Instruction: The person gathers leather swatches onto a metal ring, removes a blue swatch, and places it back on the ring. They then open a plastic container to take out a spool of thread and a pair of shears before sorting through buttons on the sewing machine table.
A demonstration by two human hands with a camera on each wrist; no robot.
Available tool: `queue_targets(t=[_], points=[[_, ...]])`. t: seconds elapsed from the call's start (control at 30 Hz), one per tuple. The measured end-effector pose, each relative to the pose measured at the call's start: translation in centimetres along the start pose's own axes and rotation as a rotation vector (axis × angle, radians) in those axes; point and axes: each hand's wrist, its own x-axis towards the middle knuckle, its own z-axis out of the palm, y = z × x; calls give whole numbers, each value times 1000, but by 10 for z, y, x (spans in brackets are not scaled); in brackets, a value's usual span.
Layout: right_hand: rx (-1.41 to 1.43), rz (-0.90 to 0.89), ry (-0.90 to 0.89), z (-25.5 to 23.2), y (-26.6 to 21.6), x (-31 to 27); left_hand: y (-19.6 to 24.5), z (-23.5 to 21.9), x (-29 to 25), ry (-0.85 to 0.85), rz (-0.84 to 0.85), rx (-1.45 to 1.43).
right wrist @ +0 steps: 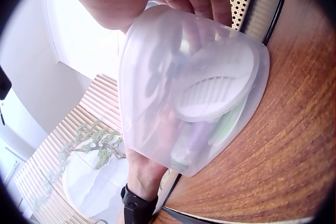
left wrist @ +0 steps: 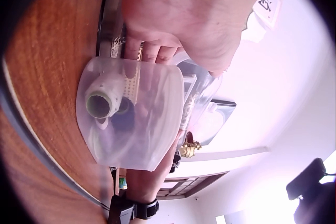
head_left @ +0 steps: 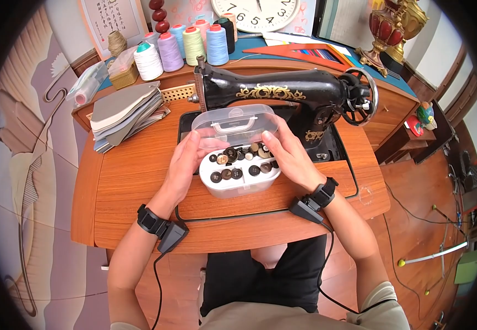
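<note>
A translucent plastic box [head_left: 233, 190] stands on the wooden table, its clear handled lid [head_left: 233, 116] tilted up at the back. Dark, brown and pale buttons [head_left: 236, 174] lie in its white tray. My left hand [head_left: 182, 165] holds the lid's left side, thumb up, and my right hand [head_left: 293, 157] holds its right side with the thumb at the lid's edge. In the left wrist view the box wall [left wrist: 152, 119] shows spools inside; in the right wrist view a pale oval piece [right wrist: 218, 82] shows through it. The fingertips behind the lid are partly blurred by the plastic.
A black sewing machine [head_left: 271, 88] stands right behind the box. Fabric samples [head_left: 123, 113] lie stacked at the back left. Thread cones [head_left: 170, 52], a red triangle ruler [head_left: 304, 54] and a clock [head_left: 257, 14] are along the back. Cables hang from both wrists.
</note>
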Motion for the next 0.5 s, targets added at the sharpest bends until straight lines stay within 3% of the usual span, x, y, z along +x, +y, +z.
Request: queue_targets(t=[0.5], points=[[-35,20,4,-1,-3,0,2,1,-1,-4,-39,2]])
